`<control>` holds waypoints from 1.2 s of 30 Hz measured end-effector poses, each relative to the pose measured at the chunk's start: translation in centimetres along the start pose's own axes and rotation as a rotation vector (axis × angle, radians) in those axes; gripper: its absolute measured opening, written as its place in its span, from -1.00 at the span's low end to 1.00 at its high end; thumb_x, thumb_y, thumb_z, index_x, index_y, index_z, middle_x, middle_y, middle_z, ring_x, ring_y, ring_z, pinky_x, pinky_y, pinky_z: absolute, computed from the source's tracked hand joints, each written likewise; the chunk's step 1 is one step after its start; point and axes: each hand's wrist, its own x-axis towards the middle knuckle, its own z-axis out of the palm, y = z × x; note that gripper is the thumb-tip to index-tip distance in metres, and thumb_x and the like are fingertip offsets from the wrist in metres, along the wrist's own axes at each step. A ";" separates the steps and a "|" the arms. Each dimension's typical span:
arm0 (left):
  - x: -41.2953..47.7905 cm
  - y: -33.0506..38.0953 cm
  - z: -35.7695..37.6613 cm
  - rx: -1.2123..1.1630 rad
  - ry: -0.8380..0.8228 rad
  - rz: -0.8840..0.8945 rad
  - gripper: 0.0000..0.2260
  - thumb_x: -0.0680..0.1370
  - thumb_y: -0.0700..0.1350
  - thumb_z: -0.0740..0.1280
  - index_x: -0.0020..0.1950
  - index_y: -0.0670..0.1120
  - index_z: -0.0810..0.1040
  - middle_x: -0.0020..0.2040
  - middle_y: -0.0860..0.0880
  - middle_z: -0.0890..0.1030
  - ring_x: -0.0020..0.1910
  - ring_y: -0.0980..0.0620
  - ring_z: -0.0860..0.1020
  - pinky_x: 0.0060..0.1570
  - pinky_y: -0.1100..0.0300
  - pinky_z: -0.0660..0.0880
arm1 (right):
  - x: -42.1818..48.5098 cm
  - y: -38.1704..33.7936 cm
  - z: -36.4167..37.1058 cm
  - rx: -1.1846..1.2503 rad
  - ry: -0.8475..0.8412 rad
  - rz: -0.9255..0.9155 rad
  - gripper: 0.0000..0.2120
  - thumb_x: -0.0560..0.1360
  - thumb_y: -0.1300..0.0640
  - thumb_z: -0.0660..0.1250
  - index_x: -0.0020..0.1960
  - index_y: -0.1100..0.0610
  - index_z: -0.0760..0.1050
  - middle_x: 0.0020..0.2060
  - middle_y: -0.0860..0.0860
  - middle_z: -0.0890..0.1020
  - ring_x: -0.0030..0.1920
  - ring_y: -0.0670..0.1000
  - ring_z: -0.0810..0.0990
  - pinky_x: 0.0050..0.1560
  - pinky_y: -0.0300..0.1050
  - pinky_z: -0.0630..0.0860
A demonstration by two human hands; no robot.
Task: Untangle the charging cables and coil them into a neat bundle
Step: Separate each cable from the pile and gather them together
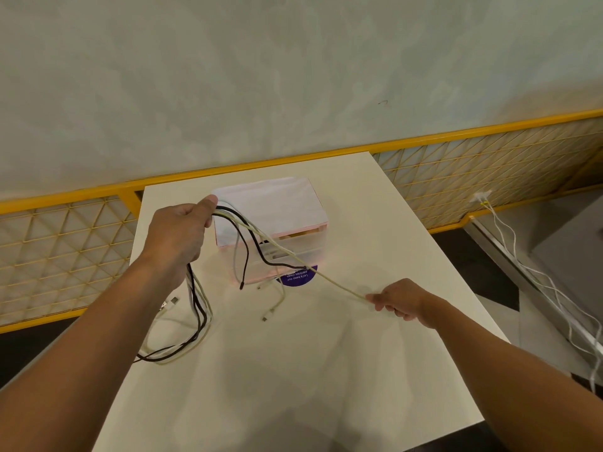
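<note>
left hand (177, 236) grips mixed cable bunch (199, 316); right hand (399, 303) pinches one cream cable (326, 278) taut. untangling seems underway, black cable (257, 246) loose, coiling not begun.

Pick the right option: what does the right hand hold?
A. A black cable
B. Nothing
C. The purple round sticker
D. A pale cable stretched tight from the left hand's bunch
D: the right hand pinches a pale cable that runs in a straight, tight line up to the bunch of cables gripped by the left hand.
</note>
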 end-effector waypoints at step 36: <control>-1.4 0.4 0.9 0.081 -0.049 0.058 -0.54 0.58 0.08 0.39 -0.42 -0.12 0.37 -0.55 0.06 0.24 -0.48 -0.01 0.15 -0.40 0.16 0.14 | 1.8 0.6 2.1 -0.217 0.397 0.142 -0.74 0.50 0.01 0.42 0.00 0.19 0.47 -0.17 0.08 0.55 -0.11 0.13 0.62 -0.11 -0.04 0.61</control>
